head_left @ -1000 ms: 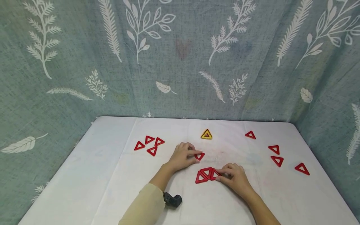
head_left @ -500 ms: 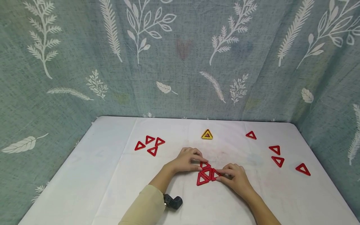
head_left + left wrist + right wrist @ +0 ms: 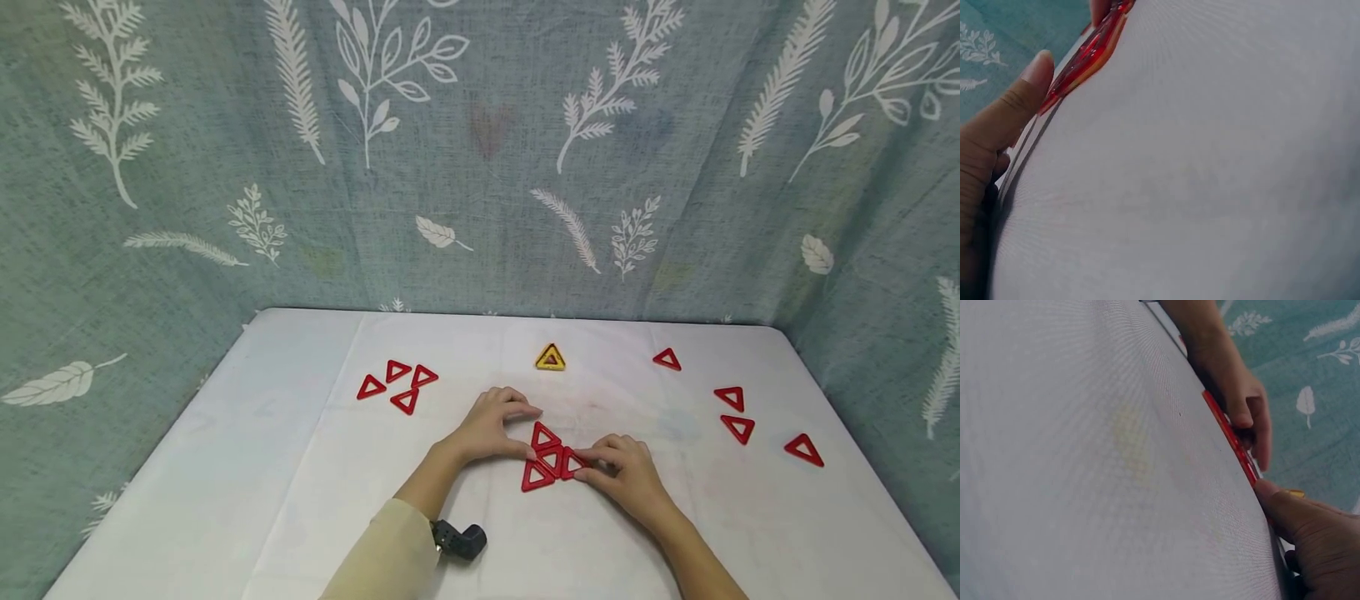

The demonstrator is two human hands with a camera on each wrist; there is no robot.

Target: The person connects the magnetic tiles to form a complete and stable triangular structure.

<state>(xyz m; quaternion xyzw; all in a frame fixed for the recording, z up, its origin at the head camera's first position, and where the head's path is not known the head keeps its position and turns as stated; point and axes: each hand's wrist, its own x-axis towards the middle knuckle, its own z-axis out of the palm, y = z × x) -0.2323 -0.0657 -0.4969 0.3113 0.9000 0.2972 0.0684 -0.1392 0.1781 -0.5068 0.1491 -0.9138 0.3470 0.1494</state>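
Right hand's (image 3: 621, 468) thumb and forefinger are pinching the rightmost red triangle frame (image 3: 564, 464), part of a tight cluster of four; left hand's (image 3: 487, 427) thumb and forefinger gape at the cluster's left side; behind, a yellow triangle (image 3: 551, 367) on the white-covered table (image 3: 300, 517).

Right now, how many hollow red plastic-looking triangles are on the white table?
12: four red triangles at left, four between the left hand and right hand, four at right. The hands could hide more.
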